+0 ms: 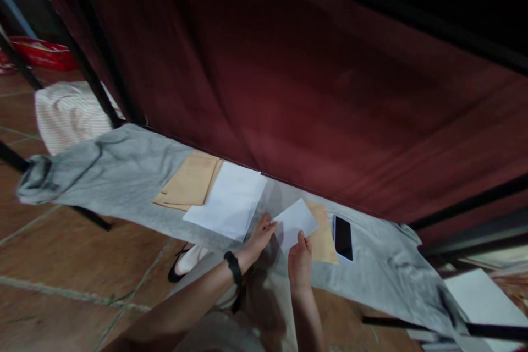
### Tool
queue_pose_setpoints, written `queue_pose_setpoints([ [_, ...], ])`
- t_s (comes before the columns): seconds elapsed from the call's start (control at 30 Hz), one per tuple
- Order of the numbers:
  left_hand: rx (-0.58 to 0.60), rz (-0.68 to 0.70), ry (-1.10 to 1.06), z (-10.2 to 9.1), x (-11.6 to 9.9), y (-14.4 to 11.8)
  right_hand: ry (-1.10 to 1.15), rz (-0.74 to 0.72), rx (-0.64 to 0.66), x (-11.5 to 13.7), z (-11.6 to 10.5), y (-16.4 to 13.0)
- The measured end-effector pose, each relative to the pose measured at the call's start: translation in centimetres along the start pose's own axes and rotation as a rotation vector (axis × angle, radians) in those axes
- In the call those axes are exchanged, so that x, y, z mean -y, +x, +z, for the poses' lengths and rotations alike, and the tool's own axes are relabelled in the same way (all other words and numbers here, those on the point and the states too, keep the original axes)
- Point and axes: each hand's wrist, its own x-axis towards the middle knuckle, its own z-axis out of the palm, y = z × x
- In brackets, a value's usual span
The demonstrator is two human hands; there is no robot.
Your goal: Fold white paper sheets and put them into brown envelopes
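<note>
A folded sheet of white paper [295,221] is held up between my two hands, over the cloth-covered bench. My left hand [263,236], with a dark band on its wrist, pinches the paper's left edge. At its lower right edge, my right hand [300,258] grips it with thumb and fingers. Partly behind the paper lies a brown envelope [325,239]. To the left of my hands rests a stack of white sheets [235,198], and beside it several brown envelopes [192,179] overlap.
A phone [343,237] lies right of the envelope on the grey cloth [124,176]. Behind the bench hangs a dark red curtain [309,110] among black metal bars. A striped cloth [72,115] and a red basket [45,54] are at the left. White board [487,297] sits low at right.
</note>
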Motion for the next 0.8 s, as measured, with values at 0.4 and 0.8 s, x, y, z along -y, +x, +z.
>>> queue_pose_setpoints([
  [0.4,0.100,0.026,-0.078,-1.1,1.4,1.8,0.174,0.212,-0.075,-1.1,-1.1,-0.9],
  [0.8,-0.276,0.693,0.783,-12.1,-1.5,4.7,-0.367,0.232,-0.207,-3.6,-6.2,0.7],
])
